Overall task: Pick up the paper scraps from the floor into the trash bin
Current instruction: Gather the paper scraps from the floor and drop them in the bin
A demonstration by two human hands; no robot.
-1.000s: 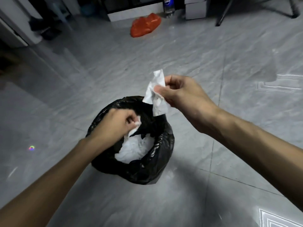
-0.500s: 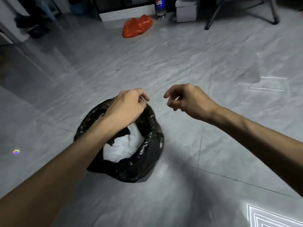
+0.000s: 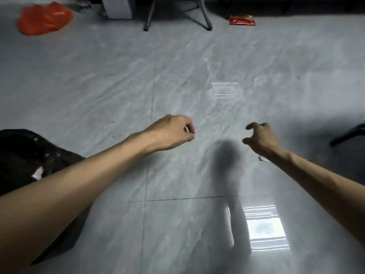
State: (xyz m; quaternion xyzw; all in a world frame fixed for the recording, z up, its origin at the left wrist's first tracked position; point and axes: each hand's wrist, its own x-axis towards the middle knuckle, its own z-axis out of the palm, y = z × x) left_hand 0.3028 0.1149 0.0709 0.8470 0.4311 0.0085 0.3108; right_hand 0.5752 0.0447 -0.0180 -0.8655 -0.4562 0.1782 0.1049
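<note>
The trash bin (image 3: 17, 153), lined with a black bag, sits at the left edge, and white paper (image 3: 37, 173) shows inside it. My left hand (image 3: 173, 133) hovers over the grey tile floor to the right of the bin, its fingers curled into a loose fist. A pale glint shows at its fingertips; I cannot tell whether it is paper. My right hand (image 3: 260, 139) is further right, fingers apart and bent, holding nothing. A small white paper scrap (image 3: 263, 159) lies on the floor just below my right wrist.
At the far side of the room lie an orange plastic bag (image 3: 43, 18), a white box (image 3: 118, 6), metal chair legs (image 3: 177, 18) and a red snack wrapper (image 3: 242, 20). A dark furniture leg (image 3: 347, 135) enters at the right edge. Bright light reflections (image 3: 264, 228) lie on the glossy tiles.
My right hand held a white paper over the bin a second ago and is empty now. The view has swung right, and both hands have moved away from the bin.
</note>
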